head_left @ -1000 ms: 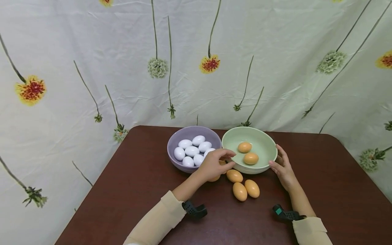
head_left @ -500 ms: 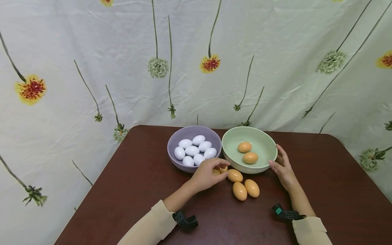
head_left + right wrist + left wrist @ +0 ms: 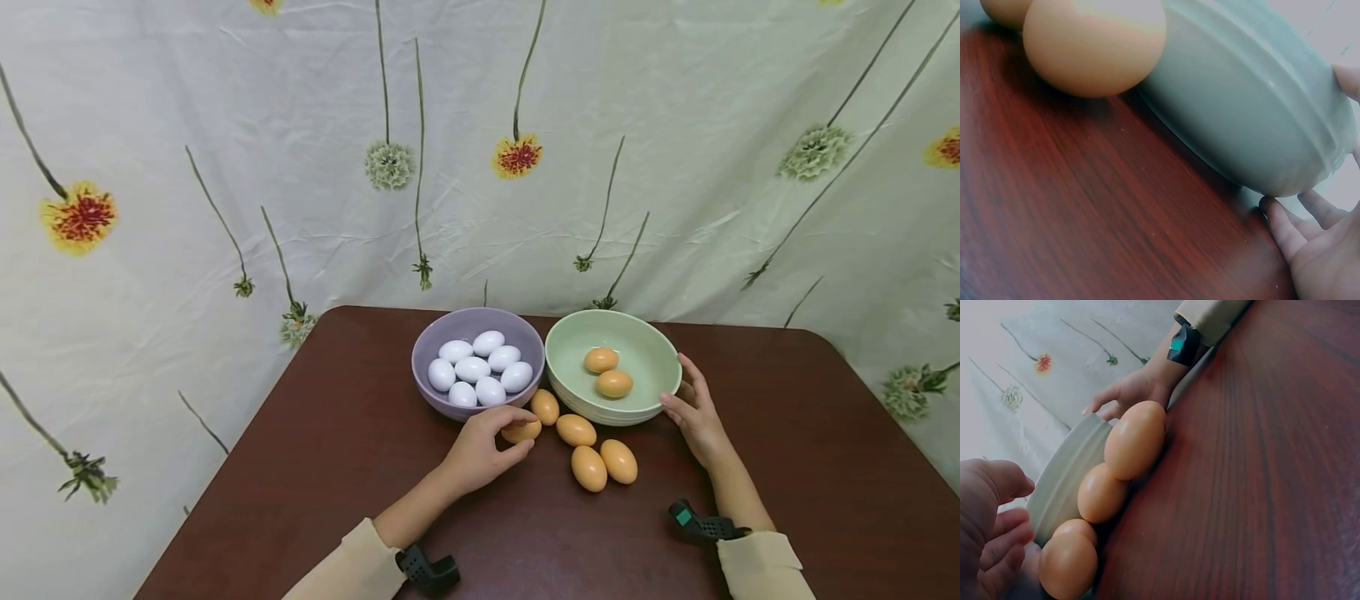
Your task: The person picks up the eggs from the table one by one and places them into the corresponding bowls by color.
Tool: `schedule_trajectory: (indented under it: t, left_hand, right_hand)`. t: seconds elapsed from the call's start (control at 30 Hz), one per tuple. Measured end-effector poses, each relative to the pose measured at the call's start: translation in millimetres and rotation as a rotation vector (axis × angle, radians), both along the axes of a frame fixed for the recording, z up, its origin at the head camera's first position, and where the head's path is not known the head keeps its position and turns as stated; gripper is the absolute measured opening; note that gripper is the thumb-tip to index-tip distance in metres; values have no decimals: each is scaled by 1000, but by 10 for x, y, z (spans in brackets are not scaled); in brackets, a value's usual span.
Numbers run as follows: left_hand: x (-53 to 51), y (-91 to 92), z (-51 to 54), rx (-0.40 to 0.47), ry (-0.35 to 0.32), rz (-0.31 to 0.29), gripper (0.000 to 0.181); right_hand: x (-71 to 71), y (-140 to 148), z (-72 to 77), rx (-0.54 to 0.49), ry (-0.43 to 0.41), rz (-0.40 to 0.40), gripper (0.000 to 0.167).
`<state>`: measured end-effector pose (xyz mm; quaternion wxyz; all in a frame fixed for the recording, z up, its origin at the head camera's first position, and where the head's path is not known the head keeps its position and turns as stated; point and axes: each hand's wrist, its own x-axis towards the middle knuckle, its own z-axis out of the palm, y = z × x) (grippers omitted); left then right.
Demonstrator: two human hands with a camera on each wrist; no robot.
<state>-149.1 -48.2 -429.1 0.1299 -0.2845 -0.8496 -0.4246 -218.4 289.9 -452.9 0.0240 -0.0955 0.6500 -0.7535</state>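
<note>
My left hand [image 3: 480, 450] reaches over the table with thumb and fingers spread around a brown egg [image 3: 521, 431] in front of the purple bowl. In the left wrist view, a gap shows between its fingers and the nearest brown egg [image 3: 1068, 567]. At the right side of the green bowl [image 3: 648, 400], my right hand [image 3: 701, 421] holds the wall, thumb at the rim and fingers around the outside. Two brown eggs [image 3: 615, 383] lie in that bowl. More brown eggs [image 3: 588, 468] rest on the table before it. The purple bowl [image 3: 423, 367] contains several white eggs [image 3: 472, 369].
Both bowls stand side by side near the back edge of the dark red-brown table [image 3: 315, 467]. Behind them hangs a pale cloth [image 3: 315, 125] printed with flowers. Each forearm wears a black wrist strap [image 3: 427, 571].
My left hand has drawn back from the green bowl's rim, leftward and toward me, down to the egg before the purple bowl. My right hand and both bowls stay in place.
</note>
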Motion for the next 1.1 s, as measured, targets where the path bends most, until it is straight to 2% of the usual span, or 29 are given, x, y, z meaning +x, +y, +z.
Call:
schedule_trajectory:
  t: [0.17, 0.4, 0.53, 0.8, 1.1]
  left_hand:
    - [14, 9, 9, -70, 3, -4, 34]
    - [31, 20, 27, -159, -82, -38, 42]
    - [45, 33, 44, -210, -100, -41, 44]
    - [35, 30, 56, -198, -43, -30, 40]
    - [41, 43, 67, -231, 18, -39, 37]
  right_hand:
    - [1, 15, -10, -5, 1, 5, 77]
    - [2, 13, -11, -4, -8, 5, 77]
    - [7, 12, -8, -3, -8, 8, 77]
    - [3, 12, -8, 9, -12, 3, 77]
    - [-3, 7, -2, 5, -9, 7, 78]
